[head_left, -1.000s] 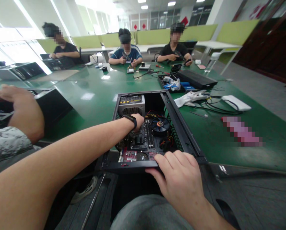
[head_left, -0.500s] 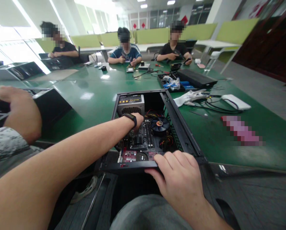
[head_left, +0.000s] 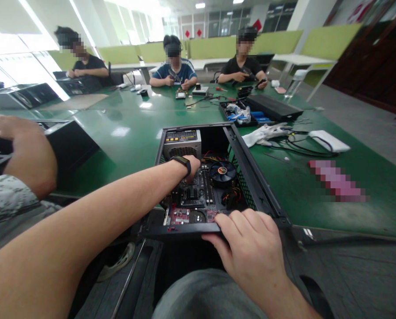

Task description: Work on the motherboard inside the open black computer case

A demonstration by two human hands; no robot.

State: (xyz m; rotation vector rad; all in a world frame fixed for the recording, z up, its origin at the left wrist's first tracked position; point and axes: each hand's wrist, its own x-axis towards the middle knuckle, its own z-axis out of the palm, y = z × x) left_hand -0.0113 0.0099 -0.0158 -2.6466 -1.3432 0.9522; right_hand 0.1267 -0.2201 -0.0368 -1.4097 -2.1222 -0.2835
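Note:
An open black computer case lies on its side at the table's near edge, partly overhanging it. My right hand is closed around its near rim, fingers over the top and thumb below. My left hand reaches down inside, over the motherboard; its fingers are mostly hidden behind the wrist, and what they touch cannot be made out. Just beyond that hand sits the power supply. To its right is a black fan with bundled cables around it. A red circuit card lies near the front rim.
White work gloves, cables and a white box lie to the right, with a pixelated pink item nearer. Behind them is a tool case. A co-worker's arm works at another case on the left. Several people sit opposite.
The view has shifted very slightly. Both hands keep their places, the left inside the case and the right on its near rim.

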